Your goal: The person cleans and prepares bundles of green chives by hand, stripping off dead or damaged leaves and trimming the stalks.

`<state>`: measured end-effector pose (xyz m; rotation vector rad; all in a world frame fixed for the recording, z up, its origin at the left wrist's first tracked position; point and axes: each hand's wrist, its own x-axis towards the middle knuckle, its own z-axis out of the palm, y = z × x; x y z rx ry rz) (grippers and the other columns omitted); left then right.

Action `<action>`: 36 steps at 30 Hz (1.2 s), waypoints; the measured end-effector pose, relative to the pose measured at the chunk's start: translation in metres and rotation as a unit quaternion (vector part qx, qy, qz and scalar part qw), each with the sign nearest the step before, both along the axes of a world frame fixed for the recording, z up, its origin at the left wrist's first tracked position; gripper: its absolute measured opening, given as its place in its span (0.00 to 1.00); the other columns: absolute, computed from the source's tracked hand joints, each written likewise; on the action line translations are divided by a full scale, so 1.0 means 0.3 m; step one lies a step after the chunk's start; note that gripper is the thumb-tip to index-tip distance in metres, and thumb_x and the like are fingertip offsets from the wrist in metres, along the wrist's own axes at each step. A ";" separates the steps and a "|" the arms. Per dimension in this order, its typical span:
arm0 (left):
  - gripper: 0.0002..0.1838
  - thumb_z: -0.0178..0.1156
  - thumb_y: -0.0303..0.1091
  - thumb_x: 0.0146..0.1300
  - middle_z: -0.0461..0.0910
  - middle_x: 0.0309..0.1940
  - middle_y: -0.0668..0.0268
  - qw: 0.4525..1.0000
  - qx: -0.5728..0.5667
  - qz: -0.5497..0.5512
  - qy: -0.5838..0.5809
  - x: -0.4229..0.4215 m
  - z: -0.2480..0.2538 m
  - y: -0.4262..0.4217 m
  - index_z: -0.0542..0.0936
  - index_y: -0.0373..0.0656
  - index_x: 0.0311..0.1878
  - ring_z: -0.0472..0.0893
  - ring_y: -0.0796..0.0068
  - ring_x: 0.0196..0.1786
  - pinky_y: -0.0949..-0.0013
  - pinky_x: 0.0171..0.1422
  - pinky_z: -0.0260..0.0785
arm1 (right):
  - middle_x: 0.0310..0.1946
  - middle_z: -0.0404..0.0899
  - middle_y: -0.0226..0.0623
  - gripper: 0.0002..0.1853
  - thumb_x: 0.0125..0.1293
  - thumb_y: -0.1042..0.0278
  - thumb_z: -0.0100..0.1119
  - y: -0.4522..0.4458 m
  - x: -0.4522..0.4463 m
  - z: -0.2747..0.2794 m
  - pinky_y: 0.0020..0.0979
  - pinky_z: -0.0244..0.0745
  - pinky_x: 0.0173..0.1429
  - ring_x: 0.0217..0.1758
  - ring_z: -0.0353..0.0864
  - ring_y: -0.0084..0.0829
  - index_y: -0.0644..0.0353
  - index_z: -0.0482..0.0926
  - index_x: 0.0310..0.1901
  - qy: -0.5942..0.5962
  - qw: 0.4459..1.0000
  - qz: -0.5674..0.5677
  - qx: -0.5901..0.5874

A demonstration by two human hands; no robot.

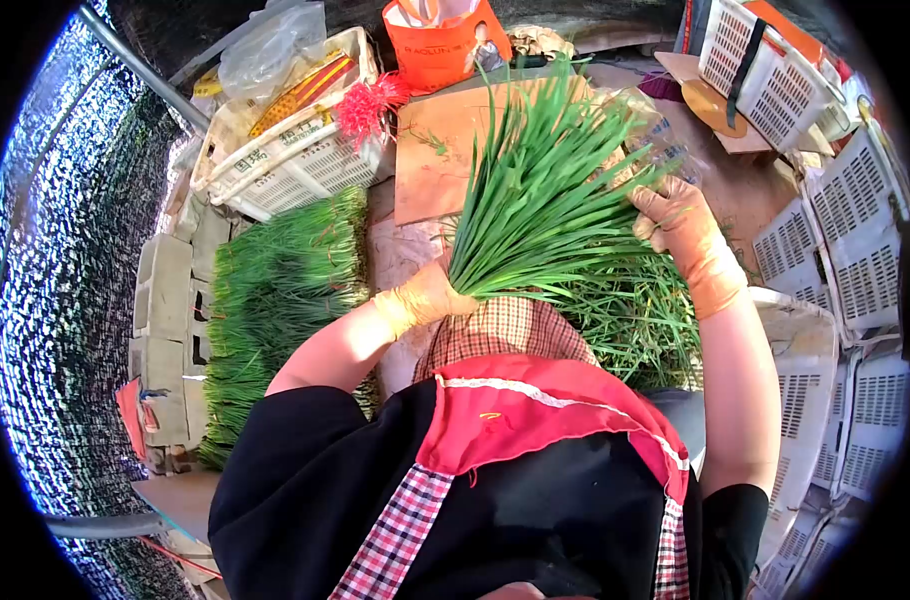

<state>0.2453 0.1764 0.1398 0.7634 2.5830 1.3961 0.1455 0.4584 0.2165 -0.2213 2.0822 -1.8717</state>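
Observation:
A large bunch of long green leaves [545, 200] fans out in front of me. My left hand [430, 295], in a tan glove, is wrapped round its narrow lower end. At the right edge of the bunch, my right hand [675, 220], gloved too, has its fingers bent together by the leaf tips; whether a leaf is between them is too small to tell. Loose green stalks [635, 320] lie beneath the bunch on the right. Neat stacked bundles of the greens [280, 300] stand to the left.
A white crate [295, 165] with bags stands at the upper left, beside a red pompom [365, 108] and an orange bag [440, 50]. A cardboard sheet [430, 160] lies behind the bunch. White crates [860, 225] line the right side.

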 end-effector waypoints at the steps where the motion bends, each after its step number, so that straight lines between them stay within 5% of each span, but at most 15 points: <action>1: 0.25 0.58 0.23 0.49 0.76 0.49 0.64 1.000 0.028 -0.004 -0.010 -0.001 -0.011 -0.001 0.72 0.40 0.54 0.73 0.71 0.52 0.67 0.59 0.63 | 0.17 0.75 0.30 0.11 0.58 0.65 0.60 -0.001 -0.004 -0.004 0.16 0.58 0.16 0.14 0.67 0.16 0.64 0.76 0.37 0.006 0.999 0.001 0.052; 5: 0.24 0.58 0.23 0.49 0.76 0.49 0.64 0.999 -0.015 -0.007 0.047 -0.005 -0.037 -0.014 0.72 0.40 0.54 0.73 0.71 0.52 0.67 0.58 0.64 | 0.16 0.75 0.33 0.08 0.58 0.66 0.60 0.024 0.041 -0.007 0.22 0.64 0.22 0.15 0.68 0.20 0.61 0.77 0.28 0.079 0.976 -0.039 0.197; 6: 0.24 0.59 0.24 0.48 0.76 0.49 0.64 0.990 -0.065 -0.015 0.124 -0.009 -0.021 -0.009 0.73 0.41 0.53 0.73 0.71 0.51 0.67 0.57 0.64 | 0.20 0.77 0.34 0.06 0.57 0.68 0.60 0.064 0.028 -0.072 0.23 0.67 0.27 0.20 0.71 0.22 0.61 0.78 0.28 0.250 0.933 -0.079 0.247; 8: 0.24 0.60 0.24 0.46 0.77 0.47 0.65 0.985 -0.092 -0.026 0.145 -0.014 -0.016 -0.006 0.74 0.41 0.51 0.73 0.72 0.50 0.67 0.56 0.65 | 0.27 0.78 0.33 0.05 0.57 0.71 0.58 0.176 -0.010 -0.079 0.23 0.69 0.37 0.28 0.75 0.23 0.61 0.80 0.35 0.218 0.949 -0.175 -0.148; 9: 0.24 0.61 0.23 0.45 0.77 0.47 0.66 0.993 -0.070 -0.025 0.092 -0.015 -0.018 -0.008 0.75 0.41 0.51 0.74 0.73 0.49 0.68 0.55 0.66 | 0.26 0.78 0.32 0.06 0.59 0.71 0.56 0.207 0.043 0.039 0.25 0.70 0.37 0.29 0.75 0.22 0.61 0.79 0.36 0.387 0.854 -0.247 0.246; 10: 0.25 0.61 0.23 0.44 0.77 0.46 0.67 0.997 -0.035 -0.031 0.064 -0.018 -0.015 -0.013 0.74 0.41 0.51 0.74 0.74 0.48 0.68 0.54 0.66 | 0.26 0.79 0.34 0.07 0.60 0.69 0.54 0.287 0.024 0.023 0.27 0.70 0.38 0.29 0.77 0.27 0.60 0.79 0.37 0.274 0.912 -0.254 0.172; 13: 0.28 0.61 0.20 0.41 0.77 0.44 0.68 0.980 0.154 0.040 -0.120 0.002 -0.020 -0.026 0.73 0.40 0.52 0.73 0.76 0.45 0.70 0.50 0.68 | 0.32 0.80 0.43 0.11 0.56 0.69 0.58 0.399 0.057 0.002 0.33 0.71 0.41 0.31 0.76 0.44 0.55 0.80 0.42 0.205 0.847 -0.110 0.478; 17: 0.31 0.63 0.19 0.39 0.77 0.42 0.67 0.936 0.269 0.081 -0.214 -0.019 -0.025 -0.047 0.73 0.40 0.53 0.74 0.77 0.42 0.72 0.43 0.69 | 0.39 0.80 0.40 0.22 0.51 0.74 0.62 0.370 0.126 -0.055 0.27 0.72 0.43 0.32 0.77 0.33 0.54 0.76 0.51 0.269 0.759 -0.125 0.580; 19: 0.30 0.64 0.19 0.39 0.78 0.40 0.67 0.932 0.285 0.093 -0.205 -0.029 -0.049 -0.063 0.73 0.40 0.52 0.75 0.76 0.39 0.72 0.42 0.70 | 0.37 0.80 0.34 0.22 0.50 0.76 0.63 0.257 0.163 0.052 0.22 0.72 0.42 0.30 0.74 0.21 0.59 0.77 0.50 0.190 0.933 -0.147 0.269; 22: 0.28 0.64 0.20 0.40 0.78 0.37 0.66 0.948 0.253 0.086 -0.172 -0.038 -0.054 -0.066 0.74 0.40 0.50 0.76 0.75 0.36 0.72 0.39 0.70 | 0.35 0.80 0.30 0.19 0.53 0.76 0.61 0.063 0.221 0.134 0.19 0.70 0.36 0.28 0.71 0.14 0.61 0.77 0.49 0.175 0.974 -0.089 0.112; 27: 0.28 0.64 0.22 0.42 0.78 0.42 0.66 0.996 0.028 0.044 0.075 -0.052 0.011 -0.019 0.74 0.41 0.52 0.75 0.74 0.44 0.68 0.50 0.68 | 0.22 0.75 0.27 0.23 0.56 0.66 0.62 -0.061 0.129 0.039 0.16 0.62 0.21 0.19 0.68 0.14 0.66 0.72 0.52 0.112 0.968 -0.060 0.216; 28: 0.30 0.63 0.21 0.42 0.77 0.46 0.67 0.962 0.248 0.058 -0.101 -0.021 0.004 -0.015 0.73 0.41 0.54 0.73 0.75 0.49 0.68 0.56 0.65 | 0.19 0.72 0.26 0.23 0.56 0.66 0.62 -0.068 0.122 0.021 0.15 0.57 0.15 0.15 0.65 0.13 0.68 0.72 0.51 0.068 0.983 -0.057 0.162; 33: 0.28 0.64 0.22 0.45 0.76 0.48 0.68 0.960 0.234 0.063 -0.140 -0.036 -0.004 -0.014 0.72 0.41 0.54 0.72 0.78 0.50 0.70 0.56 0.65 | 0.19 0.74 0.28 0.17 0.56 0.64 0.63 -0.085 0.120 -0.002 0.17 0.58 0.15 0.14 0.66 0.15 0.65 0.76 0.44 -0.030 0.999 -0.025 0.022; 35: 0.24 0.63 0.25 0.49 0.77 0.47 0.66 0.941 -0.192 0.028 0.279 -0.071 -0.055 -0.028 0.73 0.42 0.52 0.73 0.74 0.50 0.68 0.55 0.66 | 0.18 0.74 0.28 0.13 0.56 0.65 0.62 -0.091 0.109 -0.048 0.17 0.57 0.14 0.12 0.65 0.16 0.64 0.78 0.39 -0.063 0.997 -0.046 -0.006; 36: 0.24 0.63 0.25 0.49 0.77 0.47 0.66 0.941 -0.191 0.027 0.277 -0.064 -0.043 -0.022 0.73 0.42 0.52 0.73 0.74 0.50 0.68 0.55 0.66 | 0.18 0.74 0.28 0.10 0.57 0.65 0.61 -0.093 0.103 -0.073 0.17 0.56 0.14 0.10 0.65 0.16 0.64 0.79 0.35 -0.060 0.996 -0.049 -0.036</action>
